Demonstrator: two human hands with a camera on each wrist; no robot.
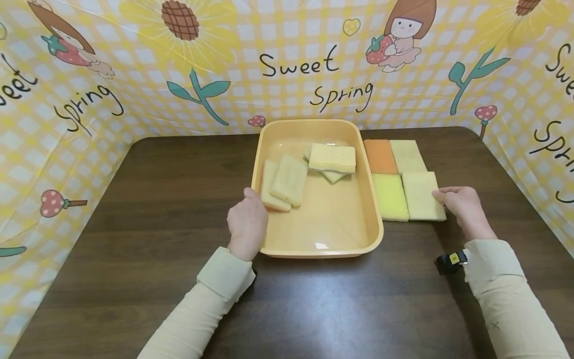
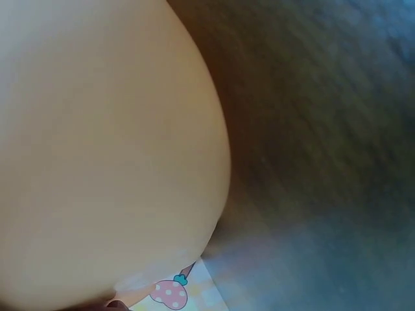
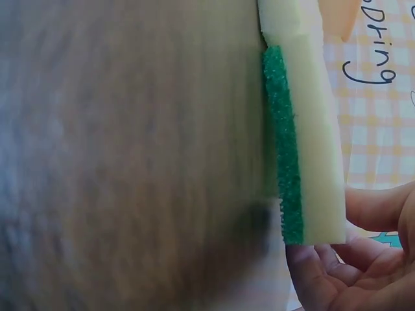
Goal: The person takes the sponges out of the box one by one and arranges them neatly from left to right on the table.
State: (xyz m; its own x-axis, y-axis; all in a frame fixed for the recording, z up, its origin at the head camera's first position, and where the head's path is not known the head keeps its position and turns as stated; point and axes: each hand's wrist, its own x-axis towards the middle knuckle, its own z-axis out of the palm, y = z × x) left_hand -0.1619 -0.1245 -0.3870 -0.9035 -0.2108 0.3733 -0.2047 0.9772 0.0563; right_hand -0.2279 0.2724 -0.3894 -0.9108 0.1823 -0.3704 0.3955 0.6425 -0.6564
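Note:
A yellow plastic tub (image 1: 323, 252) stands on the table, and my left hand (image 1: 248, 225) grips its left rim. In the left wrist view, a large smooth pale surface fills the left side and fingers are barely visible. My right hand (image 1: 464, 207) pinches the right edge of a pale yellow sponge (image 1: 423, 199) beside the tub. The right wrist view shows this sponge's green scouring layer (image 3: 285, 155) underneath, with the thumb on the pale side and fingers on the green side. Its left edge lies against a bright yellow sponge (image 1: 390, 197).
Behind these two lie an orange sponge (image 1: 380, 156) and another pale sponge (image 1: 407, 155). Inside the tub, two pale sponges (image 1: 289, 180) overlap at left, and a thicker cream sponge (image 1: 332, 158) sits on another one. A patterned cloth (image 1: 296, 99) walls the table's back and sides.

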